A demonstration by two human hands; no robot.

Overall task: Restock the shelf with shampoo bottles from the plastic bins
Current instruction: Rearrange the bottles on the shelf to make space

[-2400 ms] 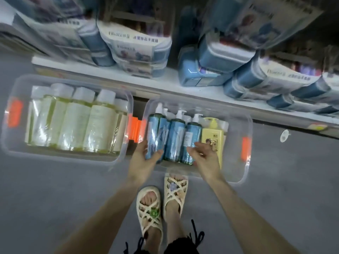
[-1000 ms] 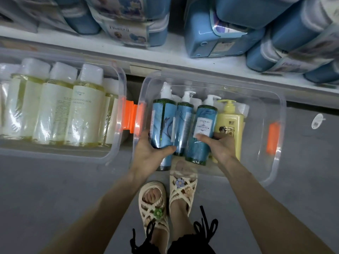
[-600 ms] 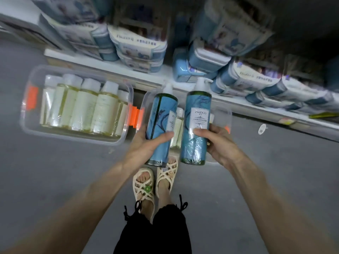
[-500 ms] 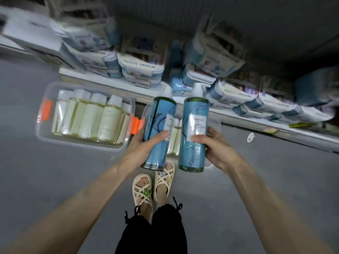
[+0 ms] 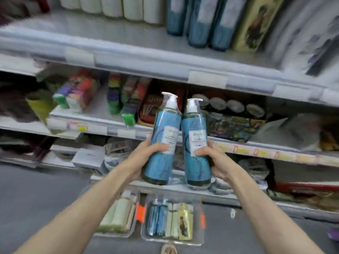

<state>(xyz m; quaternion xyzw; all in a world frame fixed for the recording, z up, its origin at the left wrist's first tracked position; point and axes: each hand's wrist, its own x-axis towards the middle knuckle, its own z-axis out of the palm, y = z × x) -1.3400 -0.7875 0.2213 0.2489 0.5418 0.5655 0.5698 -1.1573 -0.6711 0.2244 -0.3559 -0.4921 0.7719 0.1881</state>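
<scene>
My left hand [image 5: 145, 156] grips a blue pump shampoo bottle [image 5: 161, 143] around its middle. Beside it, my right hand [image 5: 214, 162] grips a second blue pump bottle [image 5: 197, 143]. Both bottles are upright and raised in front of the shelving, side by side and nearly touching. On the top shelf [image 5: 146, 57] stand several matching blue bottles [image 5: 200, 19], white bottles [image 5: 111, 6] and a yellow one [image 5: 255, 21]. Down on the floor, the right clear bin [image 5: 172, 241] holds blue, pale and yellow bottles. The left clear bin [image 5: 117, 233] holds pale green bottles.
The middle shelf [image 5: 95, 123] carries colourful packs, a red box and dark round tins. Lower shelves hold boxes and wrapped packs. Grey floor [image 5: 36, 198] lies to the left. The tip of my sandal [image 5: 168, 250] shows at the bottom edge. The view is motion-blurred.
Both hands took a blue bottle each out of the right bin and lifted them. My view has swung up from the floor to the upper shelves.
</scene>
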